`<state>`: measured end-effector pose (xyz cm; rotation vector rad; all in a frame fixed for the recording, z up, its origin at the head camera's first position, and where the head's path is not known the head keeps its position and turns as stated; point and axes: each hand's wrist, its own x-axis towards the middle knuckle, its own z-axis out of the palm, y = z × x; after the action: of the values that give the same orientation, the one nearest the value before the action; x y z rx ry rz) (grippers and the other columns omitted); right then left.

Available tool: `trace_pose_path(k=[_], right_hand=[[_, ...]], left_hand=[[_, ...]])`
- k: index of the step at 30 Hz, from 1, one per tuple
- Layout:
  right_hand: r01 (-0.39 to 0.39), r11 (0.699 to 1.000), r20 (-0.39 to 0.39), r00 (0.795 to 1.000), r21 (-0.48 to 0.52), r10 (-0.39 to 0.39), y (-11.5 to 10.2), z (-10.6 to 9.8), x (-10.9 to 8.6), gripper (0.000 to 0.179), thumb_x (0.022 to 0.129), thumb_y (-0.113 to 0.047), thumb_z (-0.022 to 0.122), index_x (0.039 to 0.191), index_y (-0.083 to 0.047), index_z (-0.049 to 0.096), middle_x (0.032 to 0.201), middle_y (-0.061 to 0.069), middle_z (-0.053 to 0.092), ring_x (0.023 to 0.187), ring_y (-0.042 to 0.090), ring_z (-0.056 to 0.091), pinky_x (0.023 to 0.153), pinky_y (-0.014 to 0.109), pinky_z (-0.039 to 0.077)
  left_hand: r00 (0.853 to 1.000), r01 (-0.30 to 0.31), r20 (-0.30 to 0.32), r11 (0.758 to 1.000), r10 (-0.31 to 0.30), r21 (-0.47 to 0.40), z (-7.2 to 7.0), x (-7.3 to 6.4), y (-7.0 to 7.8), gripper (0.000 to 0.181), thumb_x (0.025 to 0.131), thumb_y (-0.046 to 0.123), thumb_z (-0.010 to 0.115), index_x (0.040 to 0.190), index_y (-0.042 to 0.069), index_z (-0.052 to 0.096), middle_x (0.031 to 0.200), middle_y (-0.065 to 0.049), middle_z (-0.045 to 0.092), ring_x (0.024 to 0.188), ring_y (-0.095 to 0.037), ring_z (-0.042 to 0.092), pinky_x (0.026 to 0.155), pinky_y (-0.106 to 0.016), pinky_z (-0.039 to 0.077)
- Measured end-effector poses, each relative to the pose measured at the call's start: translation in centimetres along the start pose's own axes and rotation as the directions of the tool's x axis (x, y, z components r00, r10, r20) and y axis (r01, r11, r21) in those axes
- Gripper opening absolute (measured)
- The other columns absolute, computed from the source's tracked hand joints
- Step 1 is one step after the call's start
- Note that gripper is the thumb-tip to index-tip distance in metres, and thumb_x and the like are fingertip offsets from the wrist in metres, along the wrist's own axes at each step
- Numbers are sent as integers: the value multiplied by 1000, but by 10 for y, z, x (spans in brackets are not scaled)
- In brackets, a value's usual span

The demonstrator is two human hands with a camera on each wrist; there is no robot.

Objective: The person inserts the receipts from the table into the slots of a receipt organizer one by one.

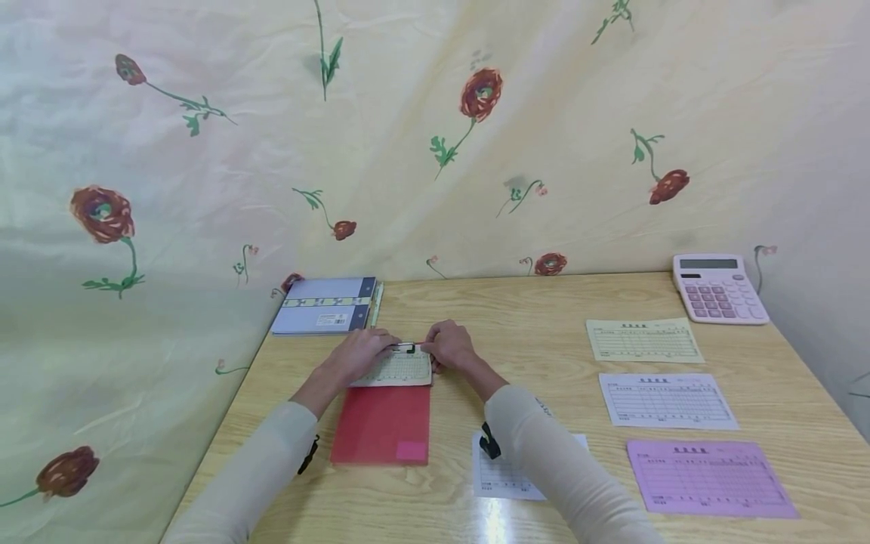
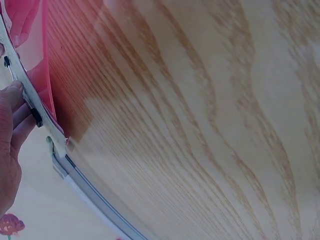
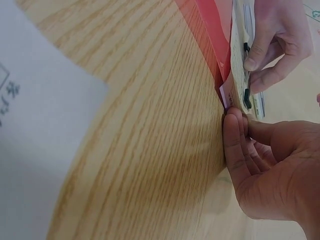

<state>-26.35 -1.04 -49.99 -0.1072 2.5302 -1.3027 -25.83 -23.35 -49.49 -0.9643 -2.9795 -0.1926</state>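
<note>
A translucent red clip folder (image 1: pixel 383 423) lies on the table in front of me. Across its upper end sits a small stack of printed form slips (image 1: pixel 401 370), pale yellow on top, with white and purple edges showing beneath in the right wrist view. My left hand (image 1: pixel 362 353) is at the folder's top edge, thumb and fingers pinching the metal clip (image 3: pixel 247 97) with black ends. On the other side, my right hand (image 3: pixel 280 172) pinches the corner of the slips between thumb and fingertips. Part of the clip is hidden by the left fingers.
Blue notebooks (image 1: pixel 319 308) lie at the back left, beside a thin pen-like item (image 1: pixel 377 302). To the right are a yellowish form (image 1: pixel 646 341), a white form (image 1: pixel 666 401) and a purple form (image 1: pixel 710 478). A pink calculator (image 1: pixel 720 291) stands behind them. Another form (image 1: pixel 499 480) is partly under my right forearm.
</note>
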Motion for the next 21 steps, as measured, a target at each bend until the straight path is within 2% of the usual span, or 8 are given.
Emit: trace_pose_path(k=[11,16,21], right_hand=[[-9,1000,10,1000,6,9,1,1,3,12,101,-10,73,92,-1,73,61,10,68,45,14,63,46,23,55],[-13,1000,28,1000,13,13,-1,-1,2,12,101,-10,74,99,2,75,66,10,70,48,15,65,49,25,58],[-20,998,53,998,59,17,1,-4,2,12,100,-4,72,106,6,74,68,13,71,50,14,66,51,26,60]], left_hand=[[1000,15,15,1000,-15,1,1,1,0,28,104,15,71,131,11,75,125,-6,76,105,-18,73,94,-37,61],[1000,15,15,1000,-15,10,1,1,0,28,105,15,70,132,11,75,125,-6,76,107,-18,73,94,-37,61],[1000,11,9,1000,-11,15,1,1,0,28,104,14,71,132,12,75,124,-6,76,106,-18,73,92,-36,62]])
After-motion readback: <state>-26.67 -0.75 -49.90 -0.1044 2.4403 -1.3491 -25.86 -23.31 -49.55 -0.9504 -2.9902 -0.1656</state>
